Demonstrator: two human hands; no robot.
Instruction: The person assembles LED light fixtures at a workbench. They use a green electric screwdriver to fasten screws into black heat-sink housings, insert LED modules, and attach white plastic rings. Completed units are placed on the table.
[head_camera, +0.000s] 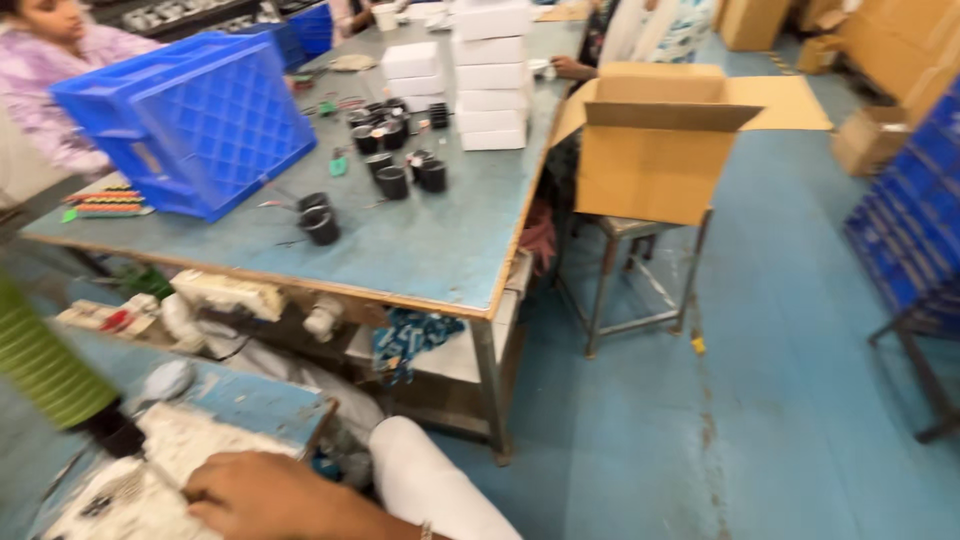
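- One hand (262, 493) — which side, cannot tell — is lying knuckles-up on a white worn pad (160, 470) at the near bench; grip hidden.
- Pad's long axis is running from lower left to upper right.
- One blue crate (200, 120), one open carton (655, 145) are sitting beyond.

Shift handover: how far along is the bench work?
Done: white boxes stacked on the table. In hand: one hand, which one unclear, rests on a white sheet. Left: loose black cylindrical parts; the cardboard box stands open.
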